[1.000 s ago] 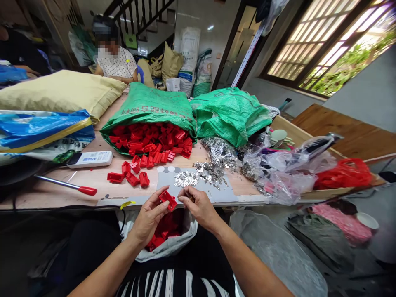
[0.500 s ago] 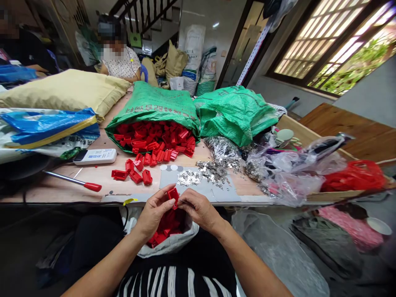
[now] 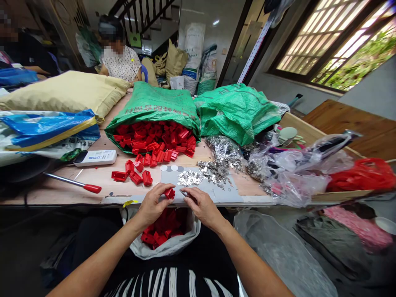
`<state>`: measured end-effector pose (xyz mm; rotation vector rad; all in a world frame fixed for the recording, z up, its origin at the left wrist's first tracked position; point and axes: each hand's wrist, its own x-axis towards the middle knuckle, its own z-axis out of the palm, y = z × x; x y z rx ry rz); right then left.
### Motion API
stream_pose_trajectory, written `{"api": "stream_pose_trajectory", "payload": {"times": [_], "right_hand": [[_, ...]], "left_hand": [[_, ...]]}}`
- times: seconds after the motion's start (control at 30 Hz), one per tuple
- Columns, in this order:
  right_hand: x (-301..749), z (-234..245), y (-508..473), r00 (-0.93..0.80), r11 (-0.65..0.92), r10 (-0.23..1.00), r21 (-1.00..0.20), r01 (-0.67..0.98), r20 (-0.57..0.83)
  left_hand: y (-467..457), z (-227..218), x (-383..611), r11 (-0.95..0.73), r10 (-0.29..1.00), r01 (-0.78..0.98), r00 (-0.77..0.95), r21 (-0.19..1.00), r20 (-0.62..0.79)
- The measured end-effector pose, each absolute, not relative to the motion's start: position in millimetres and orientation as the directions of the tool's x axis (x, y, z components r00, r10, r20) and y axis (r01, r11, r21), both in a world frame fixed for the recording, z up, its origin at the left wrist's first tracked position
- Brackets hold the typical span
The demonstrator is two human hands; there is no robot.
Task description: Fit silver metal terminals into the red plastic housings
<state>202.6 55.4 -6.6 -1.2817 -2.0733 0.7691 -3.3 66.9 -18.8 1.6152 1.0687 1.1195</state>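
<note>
My left hand (image 3: 153, 206) pinches a small red plastic part (image 3: 170, 193) between thumb and fingers, at the table's front edge. Just to its right, my right hand (image 3: 202, 206) is closed on a thin dark piece (image 3: 183, 192), too small to name; a gap separates it from the red part. Below both hands, a white sack (image 3: 182, 243) on my lap holds many similar red parts (image 3: 165, 227). Beyond my hands, small flat silvery metal pieces (image 3: 189, 178) lie heaped on a grey mat (image 3: 213, 194).
A green woven sack (image 3: 163, 97) spills red parts onto the table, several loose at its front. Right of it are another green sack (image 3: 235, 109) and plastic bags (image 3: 293, 181). A red-tipped lever (image 3: 92, 188) and a white remote-like device (image 3: 95, 157) lie left. A person (image 3: 120, 62) sits across.
My hands have moved apart slightly; the right has drawn away from the red part. The left hand has tilted the red part, still in its fingers.
</note>
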Motion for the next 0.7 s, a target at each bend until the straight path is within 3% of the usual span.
{"api": "stream_pose_trajectory", "payload": {"times": [0.13, 0.27, 0.7], "right_hand": [[200.6, -8.2, 57.7, -0.354, 0.329, 0.928, -0.71, 0.623, 0.119], [199.0, -10.6, 60.0, -0.398, 0.384, 0.906, -0.669, 0.636, 0.141], [192.0, -13.7, 64.9, -0.462, 0.425, 0.882, -0.572, 0.702, 0.089]], "left_hand": [[76.8, -21.4, -4.5, -0.234, 0.948, 0.19, 0.26, 0.953, 0.181], [80.7, -26.2, -5.5, -0.2, 0.95, 0.224, 0.282, 0.954, 0.133], [84.2, -29.5, -8.4, -0.221, 0.943, 0.241, 0.299, 0.945, 0.145]]}}
